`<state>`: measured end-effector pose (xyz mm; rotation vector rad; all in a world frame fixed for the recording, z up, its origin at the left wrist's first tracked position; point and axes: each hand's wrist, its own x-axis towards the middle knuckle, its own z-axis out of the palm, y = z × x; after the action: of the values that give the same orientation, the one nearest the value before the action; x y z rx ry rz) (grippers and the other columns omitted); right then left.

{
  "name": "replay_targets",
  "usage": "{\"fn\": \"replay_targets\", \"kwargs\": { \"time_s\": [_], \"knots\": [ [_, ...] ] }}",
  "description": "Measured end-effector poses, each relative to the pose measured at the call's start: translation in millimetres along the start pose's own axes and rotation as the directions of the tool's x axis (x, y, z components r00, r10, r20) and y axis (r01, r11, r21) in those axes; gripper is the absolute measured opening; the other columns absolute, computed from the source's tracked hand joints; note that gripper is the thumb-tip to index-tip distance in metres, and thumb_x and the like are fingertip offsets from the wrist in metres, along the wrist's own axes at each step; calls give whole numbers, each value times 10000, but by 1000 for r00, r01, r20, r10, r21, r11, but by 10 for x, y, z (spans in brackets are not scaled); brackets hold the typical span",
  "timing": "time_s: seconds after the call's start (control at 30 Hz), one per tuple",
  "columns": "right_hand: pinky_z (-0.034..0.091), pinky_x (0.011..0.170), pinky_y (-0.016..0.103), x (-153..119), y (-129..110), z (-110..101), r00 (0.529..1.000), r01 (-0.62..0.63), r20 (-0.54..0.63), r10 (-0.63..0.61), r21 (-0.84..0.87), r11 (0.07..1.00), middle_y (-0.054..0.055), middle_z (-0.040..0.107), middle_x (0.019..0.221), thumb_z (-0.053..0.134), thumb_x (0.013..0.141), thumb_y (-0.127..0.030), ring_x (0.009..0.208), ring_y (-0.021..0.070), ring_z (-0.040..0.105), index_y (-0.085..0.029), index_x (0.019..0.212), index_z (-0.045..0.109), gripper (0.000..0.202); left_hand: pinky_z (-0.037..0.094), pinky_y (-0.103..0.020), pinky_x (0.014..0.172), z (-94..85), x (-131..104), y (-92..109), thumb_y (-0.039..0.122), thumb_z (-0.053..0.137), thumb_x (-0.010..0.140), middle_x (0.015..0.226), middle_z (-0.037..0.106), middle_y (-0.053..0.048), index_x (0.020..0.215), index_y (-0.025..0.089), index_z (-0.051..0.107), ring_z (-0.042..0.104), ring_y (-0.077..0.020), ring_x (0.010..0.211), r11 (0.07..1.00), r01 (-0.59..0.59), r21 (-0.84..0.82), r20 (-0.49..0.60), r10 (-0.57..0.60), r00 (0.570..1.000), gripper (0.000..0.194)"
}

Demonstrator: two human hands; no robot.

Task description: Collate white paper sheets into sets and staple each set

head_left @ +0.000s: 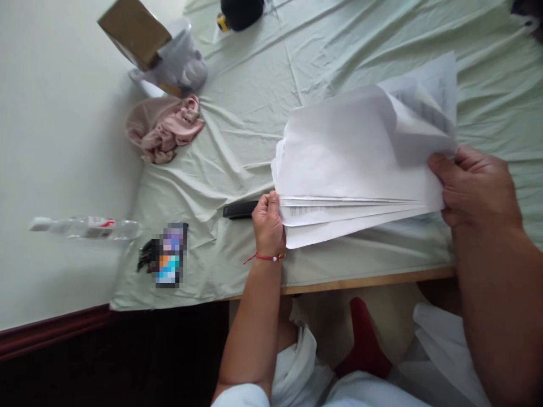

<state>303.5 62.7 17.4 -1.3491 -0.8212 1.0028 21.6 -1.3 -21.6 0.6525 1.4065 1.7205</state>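
A fanned stack of white paper sheets [339,152] is held over the cloth-covered table, some with print showing. My left hand [269,223], with a red cord bracelet at the wrist, grips the stack's lower left corner between thumb and fingers. At the right edge my right hand [477,189] pinches the sheets, thumb on top. The upper right part of the top sheet curls over, and a printed page shows there. Just left of my left hand lies a black stapler-like object [241,210], partly hidden by that hand.
Left on the pale green cloth [237,152] lie a phone [172,254], a clear bottle [102,228] by the wall and crumpled pink fabric [167,127]. Behind stand a brown box [136,34] and a plastic bag [189,62]. A black object [241,12] sits at the back.
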Motion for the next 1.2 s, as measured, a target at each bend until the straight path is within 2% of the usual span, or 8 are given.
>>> {"fn": "replay_targets", "kwargs": {
  "time_s": [0.13, 0.27, 0.4, 0.57, 0.73, 0.87, 1.0, 1.2],
  "knots": [
    [325, 390, 191, -9, -37, 5, 996, -86, -33, 85, -16, 996, -17, 596, 587, 722, 744, -94, 451, 79, 444, -174, 710, 733, 88, 530, -242, 641, 4, -3, 10, 590, 936, 654, 659, 630, 42, 733, 193, 619, 606, -118, 622, 998, 33, -50, 14, -32, 999, 514],
    [368, 411, 198, -3, -23, -21, 995, -97, -3, 97, 10, 995, -8, 600, 588, 763, 750, -111, 461, 84, 471, -173, 661, 698, 125, 615, -335, 750, -17, 27, 47, 743, 765, 781, 747, 738, -60, 804, 181, 691, 753, -244, 864, 990, 132, -56, 85, -127, 988, 568],
    [494, 511, 200, 7, 10, -111, 971, -141, 196, 135, 16, 990, -4, 686, 686, 832, 739, -222, 544, 97, 572, -204, 765, 767, 72, 635, -392, 898, -64, 50, 142, 662, 862, 716, 916, 803, -107, 913, 173, 741, 766, -303, 1042, 972, 235, 1, 128, -233, 964, 541],
    [606, 724, 229, -2, -33, -241, 857, -241, 450, 250, -80, 967, -2, 786, 887, 899, 711, -320, 724, 138, 707, -247, 993, 829, 300, 608, -383, 1013, -144, 37, 256, 462, 994, 601, 986, 817, -82, 990, 178, 776, 768, -281, 1054, 992, 65, 109, 150, -81, 985, 529],
    [622, 860, 275, -22, -49, -270, 781, -294, 552, 292, -88, 952, 11, 806, 1023, 954, 612, -234, 881, 172, 749, -252, 1063, 829, 469, 614, -340, 974, -238, 33, 373, 409, 1002, 607, 950, 809, -49, 994, 213, 788, 764, -234, 994, 988, -104, 111, 211, 79, 974, 484],
    [635, 813, 296, -32, -9, -220, 840, -291, 475, 263, -15, 957, 17, 811, 982, 956, 627, -229, 850, 168, 744, -229, 952, 836, 347, 624, -330, 914, -308, 56, 477, 395, 1034, 519, 907, 792, -9, 1022, 263, 785, 761, -216, 923, 969, -223, 101, 264, 190, 946, 577],
    [609, 983, 328, -37, 8, -134, 953, -76, 301, 6, 222, 972, -28, 811, 985, 929, 632, -131, 927, 148, 744, -252, 841, 817, 266, 617, -324, 916, -316, 120, 503, 559, 981, 582, 813, 758, -6, 849, 248, 771, 740, -183, 853, 975, -206, 87, 286, 174, 942, 460],
    [525, 1141, 490, -76, 19, -118, 934, 162, 269, -235, 266, 950, -26, 799, 1039, 905, 638, -120, 1074, 217, 738, -251, 783, 762, 242, 605, -355, 953, -374, 179, 428, 490, 977, 607, 856, 752, -18, 879, 224, 761, 724, -197, 918, 931, -317, 181, 233, 272, 934, 438]
  ]
}}
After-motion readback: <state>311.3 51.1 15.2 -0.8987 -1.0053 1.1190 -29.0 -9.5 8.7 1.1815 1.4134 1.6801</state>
